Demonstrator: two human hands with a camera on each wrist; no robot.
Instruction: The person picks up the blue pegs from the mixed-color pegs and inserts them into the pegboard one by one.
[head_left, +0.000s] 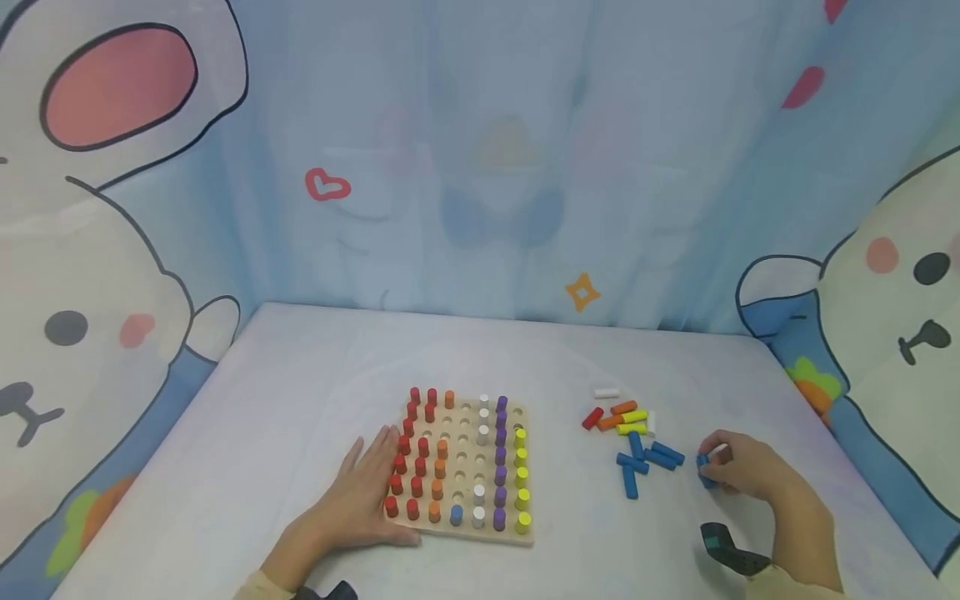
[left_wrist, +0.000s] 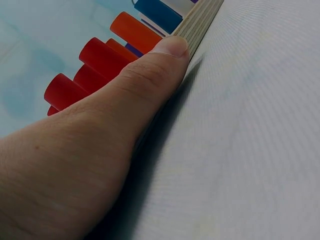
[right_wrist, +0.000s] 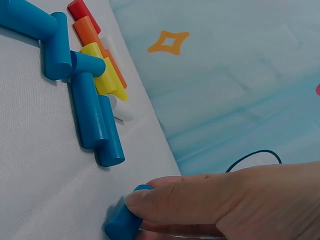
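A wooden pegboard [head_left: 491, 539] lies on the table, with rows of red, orange, white, purple and yellow pegs and one blue peg [head_left: 456, 515] in its front row. My left hand [head_left: 352, 504] rests against the board's left side, fingers extended, the thumb along the front edge. In the left wrist view the thumb [left_wrist: 145, 75] touches that edge beside an orange peg [left_wrist: 135, 32]. Off to the right, my right hand [head_left: 744, 467] pinches a loose blue peg [right_wrist: 122, 222] between thumb and fingers, close over the cloth.
Between board and right hand lie several loose blue pegs [head_left: 632, 482]. Behind them are yellow pegs [head_left: 632, 428], orange pegs [head_left: 623, 407], a red peg [head_left: 592, 418] and a white peg [head_left: 606, 393]. A printed curtain [head_left: 495, 275] hangs behind the white-covered table [head_left: 315, 358].
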